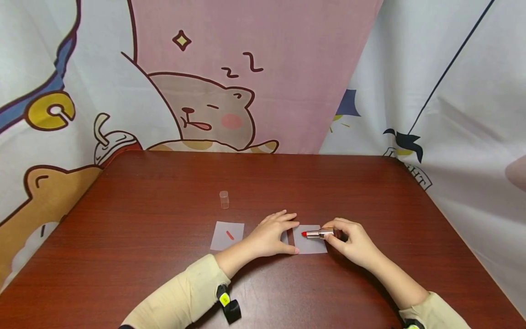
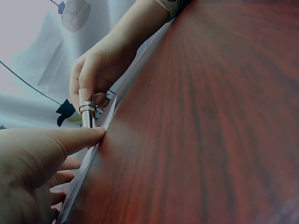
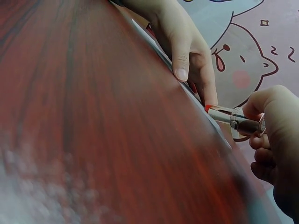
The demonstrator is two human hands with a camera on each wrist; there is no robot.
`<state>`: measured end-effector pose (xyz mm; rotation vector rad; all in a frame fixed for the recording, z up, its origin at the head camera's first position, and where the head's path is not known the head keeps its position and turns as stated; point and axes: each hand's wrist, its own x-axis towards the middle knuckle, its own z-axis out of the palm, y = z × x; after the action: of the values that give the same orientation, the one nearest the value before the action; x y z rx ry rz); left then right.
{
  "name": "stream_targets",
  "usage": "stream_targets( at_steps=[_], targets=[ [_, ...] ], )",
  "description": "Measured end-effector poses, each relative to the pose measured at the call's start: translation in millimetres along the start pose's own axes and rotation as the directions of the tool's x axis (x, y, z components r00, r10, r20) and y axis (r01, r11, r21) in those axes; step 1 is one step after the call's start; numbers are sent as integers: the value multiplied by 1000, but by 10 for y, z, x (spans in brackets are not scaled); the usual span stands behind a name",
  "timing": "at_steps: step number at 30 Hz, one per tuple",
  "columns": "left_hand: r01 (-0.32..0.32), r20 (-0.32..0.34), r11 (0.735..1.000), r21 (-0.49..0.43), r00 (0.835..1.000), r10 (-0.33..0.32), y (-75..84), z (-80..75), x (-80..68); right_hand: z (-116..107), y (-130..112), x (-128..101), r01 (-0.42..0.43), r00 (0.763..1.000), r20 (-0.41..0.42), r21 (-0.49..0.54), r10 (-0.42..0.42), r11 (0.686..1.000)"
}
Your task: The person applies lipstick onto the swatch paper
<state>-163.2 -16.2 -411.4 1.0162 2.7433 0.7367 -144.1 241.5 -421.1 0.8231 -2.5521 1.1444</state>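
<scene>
Head view: right hand (image 1: 355, 244) grips lipstick (image 1: 317, 234); left hand (image 1: 273, 235) flat on paper (image 1: 310, 244).

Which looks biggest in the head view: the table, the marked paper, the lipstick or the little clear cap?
1. Table, by far.
2. Marked paper.
3. Lipstick, partly hidden in the right hand.
4. Clear cap; it sits farther back, so it is only roughly comparable with the lipstick.

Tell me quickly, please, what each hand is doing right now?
Left hand: open, straight fingers pressing down the paper square.
Right hand: holding the red lipstick, tip over that square.
</scene>
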Motion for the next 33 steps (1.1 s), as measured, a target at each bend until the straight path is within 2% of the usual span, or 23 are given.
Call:
stream_targets(
  at_steps=[10, 33],
  targets=[
    [4, -8, 1000, 1, 1000, -4, 7, 2, 2, -21, -50, 22, 7, 1000, 8, -17, -7, 1000],
    [12, -27, 1000, 13, 1000, -12, 19, 6, 4, -79, -172, 146, -54, 995, 72, -113, 63, 992]
  ],
)
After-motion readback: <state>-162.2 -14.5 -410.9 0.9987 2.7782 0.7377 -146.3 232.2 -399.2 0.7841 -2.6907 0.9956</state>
